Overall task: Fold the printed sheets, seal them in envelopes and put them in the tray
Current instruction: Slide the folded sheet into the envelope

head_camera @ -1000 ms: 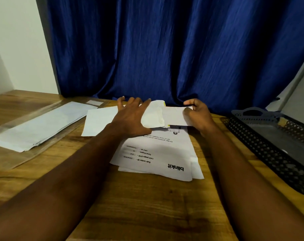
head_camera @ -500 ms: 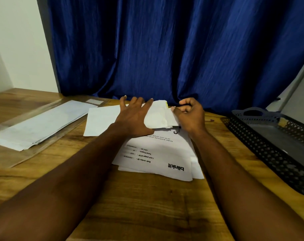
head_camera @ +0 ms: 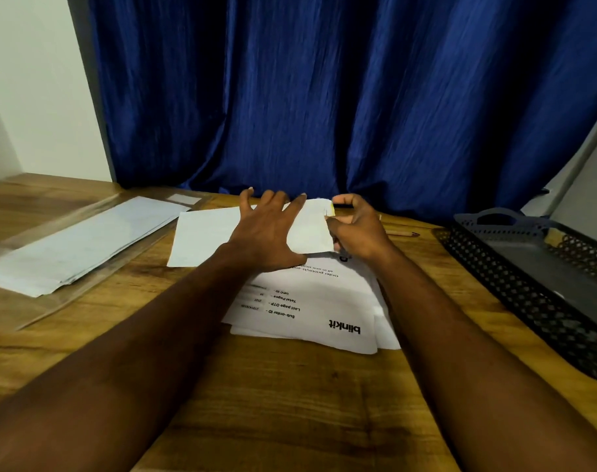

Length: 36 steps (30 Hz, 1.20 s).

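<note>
Pressing the envelope (head_camera: pixel 205 236) flat with the left hand (head_camera: pixel 270 233), fingers spread wide, near the far edge of the tabletop (head_camera: pixel 290 403), over the far end of the printed sheets (head_camera: pixel 310 301). Pinching its right end with the curled right hand (head_camera: pixel 358 229); hard to tell whether flap or folded sheet. Likely to crease or seal crooked if tugged against that pin; could also drag the loose stack beneath askew. Well apart from the tray (head_camera: pixel 494 284) at the right edge.
</note>
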{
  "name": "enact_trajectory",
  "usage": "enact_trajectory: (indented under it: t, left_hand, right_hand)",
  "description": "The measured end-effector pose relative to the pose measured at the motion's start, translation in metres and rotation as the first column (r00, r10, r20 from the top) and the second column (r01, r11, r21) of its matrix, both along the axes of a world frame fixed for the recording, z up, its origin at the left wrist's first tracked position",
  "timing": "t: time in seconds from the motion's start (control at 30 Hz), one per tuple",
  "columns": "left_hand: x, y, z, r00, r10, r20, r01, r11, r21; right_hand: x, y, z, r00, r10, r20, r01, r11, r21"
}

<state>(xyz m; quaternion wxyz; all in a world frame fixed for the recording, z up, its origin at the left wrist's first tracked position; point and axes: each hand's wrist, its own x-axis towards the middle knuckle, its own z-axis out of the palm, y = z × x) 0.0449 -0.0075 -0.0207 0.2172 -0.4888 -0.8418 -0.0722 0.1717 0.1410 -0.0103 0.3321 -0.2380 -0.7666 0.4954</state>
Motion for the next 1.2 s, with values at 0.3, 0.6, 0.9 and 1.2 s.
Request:
enact_trajectory:
  t: [0.3, 0.6, 0.9, 1.2]
  left_hand:
    - [-0.002, 0.000, -0.002, 1.000, -0.012, 0.007, 0.012, 1.000, 0.006]
    - [0.017, -0.004, -0.003, 0.890, -0.160, 0.427, 0.258, 0.949, -0.182]
    - [0.018, 0.007, -0.010, 0.864, -0.212, 0.457, 0.257, 0.966, -0.036]
    - [0.025, 0.006, -0.008, 0.849, -0.197, 0.490, 0.240, 0.970, -0.025]
  right_hand:
    - [0.007, 0.017, -0.004, 0.987, -0.159, -0.031, 0.152, 0.977, -0.150]
    - [0.010, 0.014, -0.017, 0.981, -0.063, 0.186, 0.048, 0.996, 0.081]
    - [0.012, 0.016, -0.017, 0.980, -0.071, 0.185, 0.045, 0.989, 0.141]
    - [0.013, 0.022, -0.021, 0.961, 0.175, 0.213, -0.186, 0.982, 0.033]
